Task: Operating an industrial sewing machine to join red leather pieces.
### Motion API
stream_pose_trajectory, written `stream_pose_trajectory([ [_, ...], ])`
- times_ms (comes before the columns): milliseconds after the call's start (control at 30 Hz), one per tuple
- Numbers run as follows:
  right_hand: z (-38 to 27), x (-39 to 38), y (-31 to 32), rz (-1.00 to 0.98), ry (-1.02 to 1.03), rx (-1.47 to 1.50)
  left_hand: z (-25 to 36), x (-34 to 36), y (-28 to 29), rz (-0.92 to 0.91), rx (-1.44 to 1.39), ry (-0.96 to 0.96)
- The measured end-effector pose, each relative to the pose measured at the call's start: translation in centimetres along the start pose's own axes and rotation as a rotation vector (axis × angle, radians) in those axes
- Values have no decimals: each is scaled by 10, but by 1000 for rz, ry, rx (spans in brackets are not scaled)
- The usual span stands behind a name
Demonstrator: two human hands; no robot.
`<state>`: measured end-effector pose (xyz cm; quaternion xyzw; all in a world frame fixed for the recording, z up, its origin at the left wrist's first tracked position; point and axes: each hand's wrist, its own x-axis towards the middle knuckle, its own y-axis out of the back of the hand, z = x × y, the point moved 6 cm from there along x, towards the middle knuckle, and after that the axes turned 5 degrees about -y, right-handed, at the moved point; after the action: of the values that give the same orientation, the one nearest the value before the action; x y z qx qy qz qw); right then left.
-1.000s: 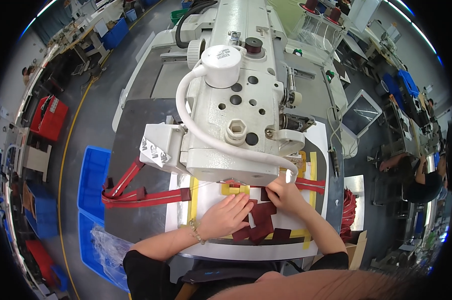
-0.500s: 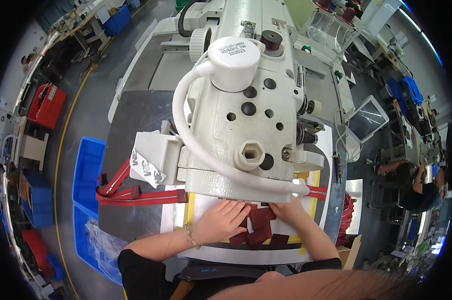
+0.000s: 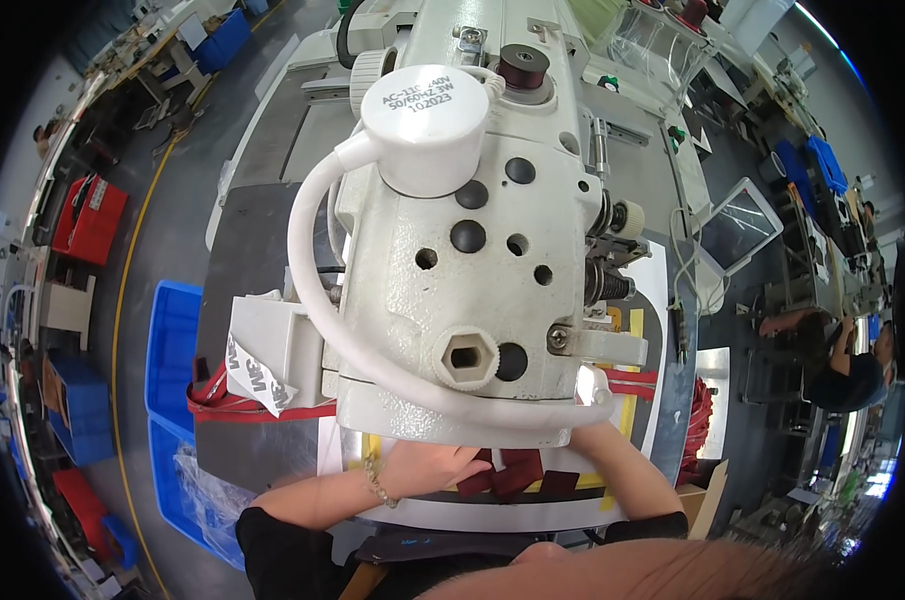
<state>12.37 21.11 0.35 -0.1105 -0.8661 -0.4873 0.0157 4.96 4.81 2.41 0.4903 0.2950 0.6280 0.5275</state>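
In front of me stands a white sewing machine (image 3: 472,290), its head hiding much of the work area. My left hand (image 3: 424,468) reaches under the front of the head; the part of it that shows lies flat and stretched out beside dark red fabric pieces (image 3: 517,476). Most of its fingertips are covered. On the other side my right hand (image 3: 594,442) also goes under the head, its fingers hidden. Red webbing straps with a pale stripe (image 3: 262,410) run in from the left, and red straps (image 3: 627,382) show at the right.
Blue bins (image 3: 172,350) stand at the left of the table, the nearer one holding clear plastic. A bundle of red strap (image 3: 700,425) hangs at the right edge. Behind it is a tilted screen (image 3: 740,228). Another person (image 3: 840,365) sits further right.
The machine appears larger and lower in the picture, as my view has shifted. Its head now covers my fingers, which showed on the red pieces before. The left strap is more hidden.
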Motion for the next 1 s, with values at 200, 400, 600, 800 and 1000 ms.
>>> stream_pose_trajectory([
  [200, -7, 4, 16, 108, 121, -26, -2, -3, -9, -85, -67, -3],
  [400, -6, 8, 18, 83, 64, 55, 5, -5, -14, -112, 165, -139],
  [600, -9, 10, 21, 114, 107, 79, 4, -6, -15, -117, 153, -92],
  [800, -6, 9, 19, 74, 65, 80, 6, -7, -19, -145, 231, -125],
  [1000, -6, 6, 17, 54, 105, 16, 6, -5, -19, -144, 270, -122],
])
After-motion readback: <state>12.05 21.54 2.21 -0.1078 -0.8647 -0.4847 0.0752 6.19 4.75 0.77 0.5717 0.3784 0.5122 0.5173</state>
